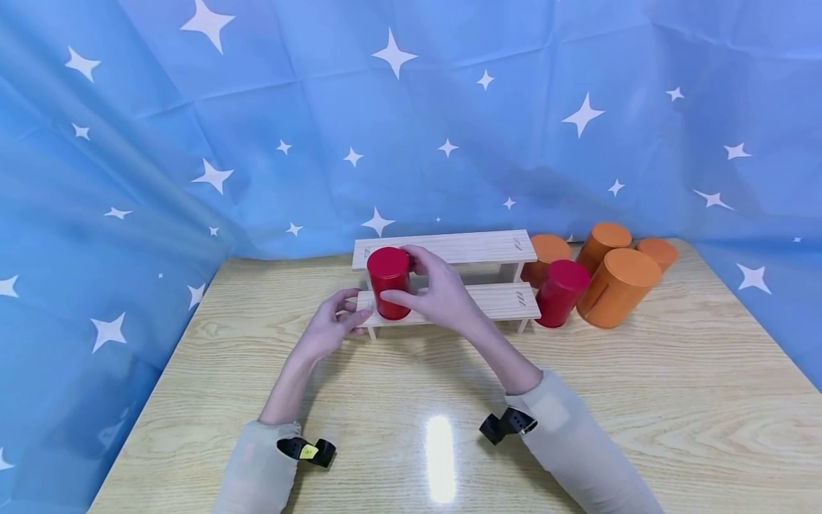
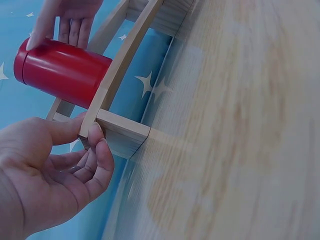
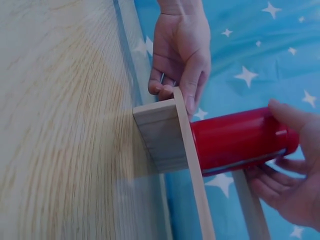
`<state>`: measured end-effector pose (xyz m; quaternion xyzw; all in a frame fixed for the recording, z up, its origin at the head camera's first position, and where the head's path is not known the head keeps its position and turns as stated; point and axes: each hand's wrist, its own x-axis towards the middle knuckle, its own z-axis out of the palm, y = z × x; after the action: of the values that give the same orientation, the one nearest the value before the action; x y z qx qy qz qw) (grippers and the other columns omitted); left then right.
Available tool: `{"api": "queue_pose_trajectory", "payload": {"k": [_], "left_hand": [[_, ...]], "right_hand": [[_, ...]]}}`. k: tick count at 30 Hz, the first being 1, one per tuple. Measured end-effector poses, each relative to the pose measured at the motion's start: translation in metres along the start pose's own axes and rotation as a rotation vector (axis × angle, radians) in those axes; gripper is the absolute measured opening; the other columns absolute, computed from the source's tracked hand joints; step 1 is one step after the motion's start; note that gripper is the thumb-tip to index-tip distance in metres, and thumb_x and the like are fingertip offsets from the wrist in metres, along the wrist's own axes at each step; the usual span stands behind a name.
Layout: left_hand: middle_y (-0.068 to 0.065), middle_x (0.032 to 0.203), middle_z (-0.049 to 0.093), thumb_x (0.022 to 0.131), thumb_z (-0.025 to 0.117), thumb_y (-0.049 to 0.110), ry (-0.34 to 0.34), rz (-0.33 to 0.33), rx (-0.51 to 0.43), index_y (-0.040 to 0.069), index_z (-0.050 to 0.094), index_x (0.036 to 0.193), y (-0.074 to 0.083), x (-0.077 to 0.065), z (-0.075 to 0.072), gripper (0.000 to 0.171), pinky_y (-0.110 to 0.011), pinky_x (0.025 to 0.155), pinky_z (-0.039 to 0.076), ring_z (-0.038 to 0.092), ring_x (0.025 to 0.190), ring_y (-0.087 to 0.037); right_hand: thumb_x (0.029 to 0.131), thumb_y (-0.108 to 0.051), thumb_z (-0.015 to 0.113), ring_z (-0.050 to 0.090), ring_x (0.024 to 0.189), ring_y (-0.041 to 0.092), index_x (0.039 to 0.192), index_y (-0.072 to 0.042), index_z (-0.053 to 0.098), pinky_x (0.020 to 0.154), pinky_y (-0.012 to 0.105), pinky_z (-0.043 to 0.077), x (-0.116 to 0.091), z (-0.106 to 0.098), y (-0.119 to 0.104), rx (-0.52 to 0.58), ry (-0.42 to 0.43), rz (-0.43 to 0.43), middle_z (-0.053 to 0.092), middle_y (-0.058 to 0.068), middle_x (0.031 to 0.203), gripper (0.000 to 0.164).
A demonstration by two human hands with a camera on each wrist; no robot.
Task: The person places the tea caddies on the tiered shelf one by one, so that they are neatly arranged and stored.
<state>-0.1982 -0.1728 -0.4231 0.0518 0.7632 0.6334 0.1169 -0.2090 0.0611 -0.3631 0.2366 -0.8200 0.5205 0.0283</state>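
Observation:
A red canister (image 1: 389, 293) stands upright near the left end of the lower board (image 1: 494, 300) of a two-step wooden rack. My right hand (image 1: 444, 294) grips it from the right, thumb in front and fingers behind, as the right wrist view also shows with the canister (image 3: 235, 140). At the board's left end, my left hand (image 1: 330, 325) pinches the corner between thumb and fingers. The left wrist view shows this hand (image 2: 55, 170) just beside the canister's base (image 2: 90, 92), on the board's edge.
Behind the lower step is the rack's higher board (image 1: 449, 248). At its right end stand a second red canister (image 1: 562, 294) and several orange canisters, the nearest orange canister (image 1: 619, 289) being large. A blue star-patterned cloth (image 1: 411, 107) hangs behind the wooden table (image 1: 359, 428).

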Motion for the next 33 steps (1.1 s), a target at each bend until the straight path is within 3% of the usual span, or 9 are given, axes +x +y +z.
{"api": "queue_pose_trajectory", "payload": {"k": [7,13,17,27,33], "left_hand": [[-0.021,0.113,0.052,0.099,0.065,0.009,-0.003,0.005,0.014,-0.005,0.035,0.151,0.000,0.000,-0.001,0.061,-0.033,0.081,0.061,0.063,0.083,-0.021],[-0.021,0.112,0.052,0.099,0.065,0.009,0.006,0.007,0.025,-0.005,0.036,0.151,0.000,-0.001,-0.001,0.061,-0.032,0.080,0.061,0.064,0.083,-0.021],[-0.021,0.112,0.052,0.100,0.065,0.009,0.005,0.008,0.029,-0.005,0.036,0.150,0.000,-0.001,-0.001,0.060,-0.032,0.081,0.061,0.063,0.083,-0.021],[-0.022,0.113,0.052,0.099,0.066,0.009,0.006,0.004,0.031,-0.005,0.036,0.151,-0.001,-0.001,-0.001,0.061,-0.034,0.082,0.061,0.064,0.085,-0.022],[-0.021,0.112,0.052,0.099,0.065,0.009,0.004,0.004,0.032,-0.005,0.035,0.151,0.000,-0.002,-0.001,0.061,-0.036,0.083,0.061,0.064,0.083,-0.023]], "right_hand": [[0.085,-0.032,0.083,0.059,0.117,0.027,0.147,-0.011,0.048,0.098,0.052,0.053,-0.012,-0.014,-0.003,-0.034,0.031,0.019,0.061,0.007,0.130,0.074],[0.088,-0.029,0.080,0.060,0.118,0.027,0.145,-0.006,0.049,0.102,0.049,0.051,-0.020,-0.029,0.001,-0.054,0.051,-0.044,0.061,0.013,0.131,0.069],[0.090,-0.023,0.079,0.060,0.118,0.033,0.143,-0.003,0.051,0.103,0.053,0.049,-0.026,-0.042,0.004,-0.046,0.070,-0.076,0.061,0.017,0.130,0.064],[0.091,-0.020,0.078,0.060,0.118,0.027,0.142,-0.006,0.054,0.102,0.053,0.050,-0.046,-0.080,0.009,-0.110,0.137,-0.068,0.062,0.015,0.130,0.058],[0.094,-0.022,0.075,0.061,0.118,0.027,0.142,-0.012,0.055,0.096,0.025,0.050,-0.058,-0.104,0.012,-0.172,0.173,-0.041,0.063,0.013,0.129,0.054]]}}
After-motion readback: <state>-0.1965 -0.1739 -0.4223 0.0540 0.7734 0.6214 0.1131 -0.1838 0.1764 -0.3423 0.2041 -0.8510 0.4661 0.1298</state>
